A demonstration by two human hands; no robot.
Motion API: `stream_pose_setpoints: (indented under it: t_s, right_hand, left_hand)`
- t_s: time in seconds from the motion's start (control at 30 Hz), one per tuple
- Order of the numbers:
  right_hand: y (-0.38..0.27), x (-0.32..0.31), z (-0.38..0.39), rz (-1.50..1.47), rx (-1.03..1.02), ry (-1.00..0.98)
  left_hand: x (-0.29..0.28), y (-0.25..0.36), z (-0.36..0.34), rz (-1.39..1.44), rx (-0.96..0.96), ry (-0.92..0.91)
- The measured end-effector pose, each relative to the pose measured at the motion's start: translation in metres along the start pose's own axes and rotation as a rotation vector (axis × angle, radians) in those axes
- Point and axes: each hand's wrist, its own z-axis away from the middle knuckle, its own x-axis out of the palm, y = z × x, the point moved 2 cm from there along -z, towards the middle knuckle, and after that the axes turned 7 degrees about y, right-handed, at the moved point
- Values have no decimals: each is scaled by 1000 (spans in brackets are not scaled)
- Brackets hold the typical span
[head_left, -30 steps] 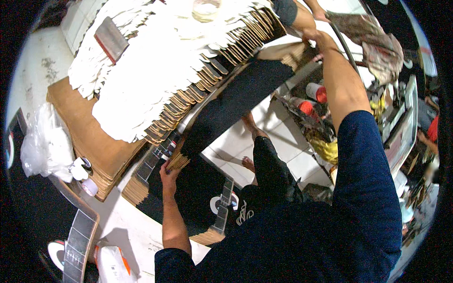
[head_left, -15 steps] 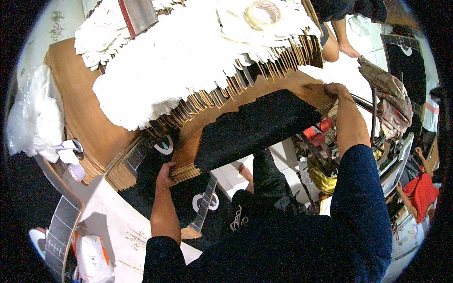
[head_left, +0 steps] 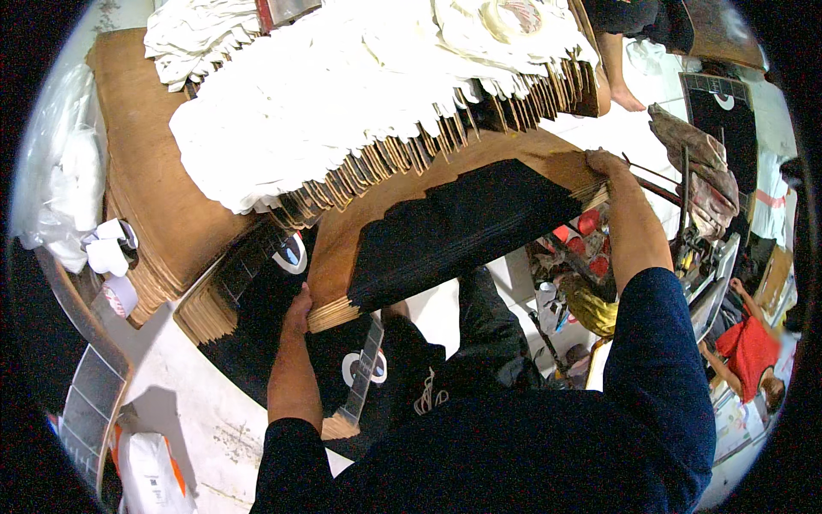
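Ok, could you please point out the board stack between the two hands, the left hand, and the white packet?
Board stack (head_left: pixel 454 237), head view: its black middle.
Left hand (head_left: pixel 297 313), head view: back of the hand.
White packet (head_left: pixel 151 473), head view: its pale face.

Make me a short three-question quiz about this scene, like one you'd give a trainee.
1. Multiple choice: what do the bare left hand and the bare right hand hold between them?
a) a red plastic bucket
b) a stack of thin brown boards with a black middle part
c) a green glass bottle

2. True or false: the round, translucent tape roll rests on the heaped white cloth.

3. Fill in the blank: the crumpled, clear plastic bag lies toward the picture's ____ edge.

Key: 1. b; 2. true; 3. left.
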Motion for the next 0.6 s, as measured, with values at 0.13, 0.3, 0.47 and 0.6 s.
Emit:
stream_pose_setpoints:
  t_s: [0.13, 0.3, 0.47, 0.6]
  right_hand:
    - [-29, 2, 39, -53, -15, 25]
    - [-41, 57, 66, 429, -312, 238]
    - [-38, 114, 81, 1334, -429, 406]
    - [-34, 121, 67, 891, -452, 478]
  left_hand:
    - [-22, 4, 7, 44, -189, -21]
    - [-64, -10, -29, -389, -36, 38]
    - [-73, -61, -82, 25, -117, 16]
    - [-82, -81, -88, 48, -88, 28]
